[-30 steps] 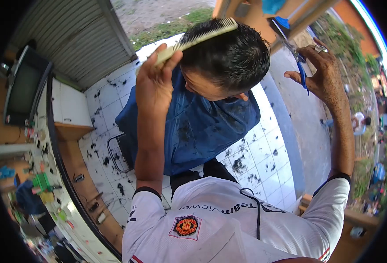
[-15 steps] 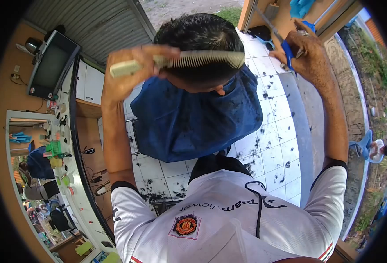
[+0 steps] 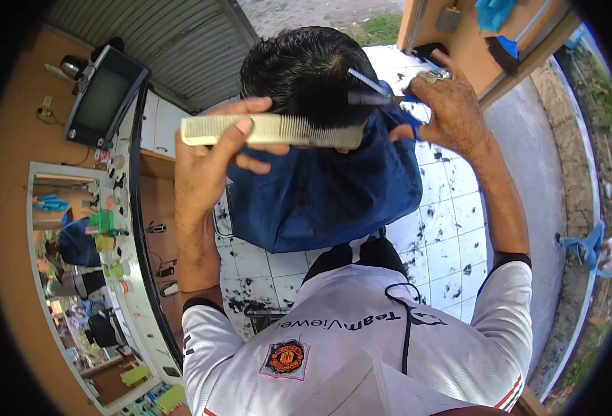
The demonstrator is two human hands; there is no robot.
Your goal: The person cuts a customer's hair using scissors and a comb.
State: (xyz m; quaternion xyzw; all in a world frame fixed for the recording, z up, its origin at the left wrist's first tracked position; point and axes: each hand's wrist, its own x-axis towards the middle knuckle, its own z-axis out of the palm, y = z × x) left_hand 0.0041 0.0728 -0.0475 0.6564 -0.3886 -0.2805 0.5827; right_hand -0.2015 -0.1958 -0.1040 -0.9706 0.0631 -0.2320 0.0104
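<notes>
A seated person with short dark hair wears a blue cape. My left hand grips a cream comb between thumb and fingers; the comb lies across the near side of the person's head. In my right hand are scissors with blue handles. Their blades are spread apart and point left, over the right side of the hair just above the comb's tip. One blade is blurred.
Cut hair lies over the white tiled floor. At the left are a counter, a mirror and a television. A broom hangs by the doorway. Another person is outside, far right.
The scissors have come left and down from the upper right to the hair. The comb has shifted slightly lower, and its tip has moved left. The wrist of my left hand has turned.
</notes>
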